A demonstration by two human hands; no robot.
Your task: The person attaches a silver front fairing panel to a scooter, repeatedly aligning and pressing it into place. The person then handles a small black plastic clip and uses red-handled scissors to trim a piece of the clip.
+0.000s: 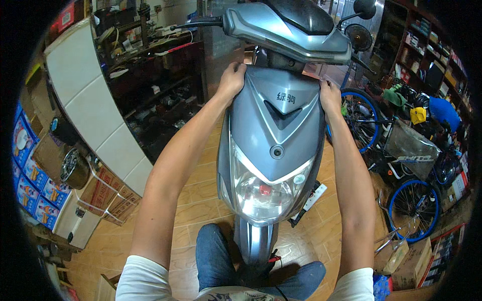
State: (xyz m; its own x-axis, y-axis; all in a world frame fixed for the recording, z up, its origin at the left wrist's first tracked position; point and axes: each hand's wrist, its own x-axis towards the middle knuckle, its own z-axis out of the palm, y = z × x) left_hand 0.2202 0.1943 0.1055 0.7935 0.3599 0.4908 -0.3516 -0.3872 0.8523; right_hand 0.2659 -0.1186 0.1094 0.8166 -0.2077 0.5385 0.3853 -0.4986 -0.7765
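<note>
A grey electric scooter faces me, its front panel [278, 124] bearing raised writing and a dark V-shaped recess. My left hand [233, 81] grips the panel's upper left edge, with the fingertips curled out of sight behind it. At the upper right edge, my right hand [330, 96] holds on in the same way. Below the panel sits the clear headlight [265, 192], above the front mudguard [256, 240] between my knees. The handlebar cover [286, 37] spans the top, with a brake lever [197, 23] to the left and a round mirror [365, 8] to the right.
A white power strip [315, 196] lies on the wood-look floor [196, 195] beside the scooter. Right of it stands a bicycle with blue-rimmed wheels [414, 210]. Cardboard boxes [109, 192] and a white tiled panel [98, 101] are at left, before a cluttered workbench [162, 56].
</note>
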